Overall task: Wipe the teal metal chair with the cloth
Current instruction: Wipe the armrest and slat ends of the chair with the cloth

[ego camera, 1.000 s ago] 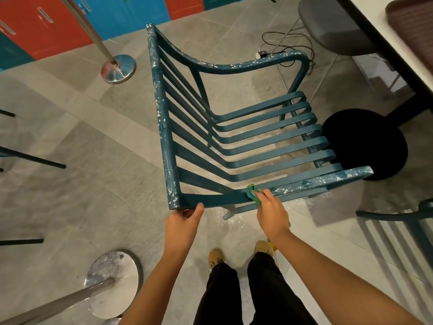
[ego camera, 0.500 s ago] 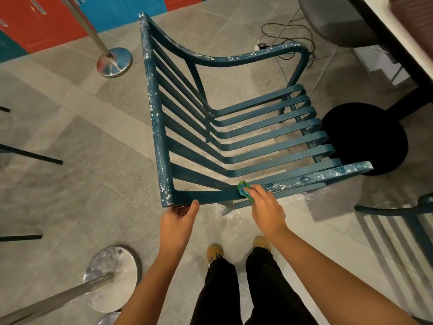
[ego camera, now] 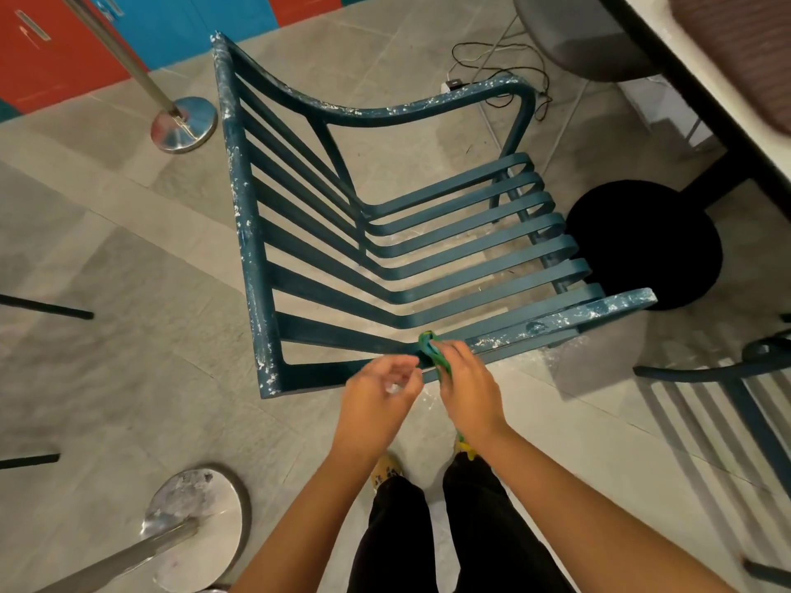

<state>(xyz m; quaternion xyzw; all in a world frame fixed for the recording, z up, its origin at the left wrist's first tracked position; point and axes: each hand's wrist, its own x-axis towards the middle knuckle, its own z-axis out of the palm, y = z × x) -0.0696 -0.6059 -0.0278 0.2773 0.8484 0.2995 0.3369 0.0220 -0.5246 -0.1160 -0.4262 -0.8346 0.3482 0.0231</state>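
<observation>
- Your right hand (ego camera: 466, 389): fingers (ego camera: 454, 352) curled round the bunched green cloth (ego camera: 433, 352), pressing it onto the near rail of the teal slatted metal chair (ego camera: 252, 250).
- Your left hand (ego camera: 379, 393): fingers loosely curled, holding nothing, hovering just beside the cloth and clear of the rail.
- The chair sits on the grey tiled floor (ego camera: 128, 378) in front of you. White specks cover its frame, thickest on the near rail to the right of the cloth.
- Step in hand, as judged: wiping the near rail, with most of the frame unwiped.
- Next move calls for firm strokes rightward over the speckled stretch, with your left hand steadying the frame.
- Containers: none shows. The brown ribbed object (ego camera: 744, 44) on the white counter (ego camera: 693, 62) is cut off, so its kind cannot be told.
</observation>
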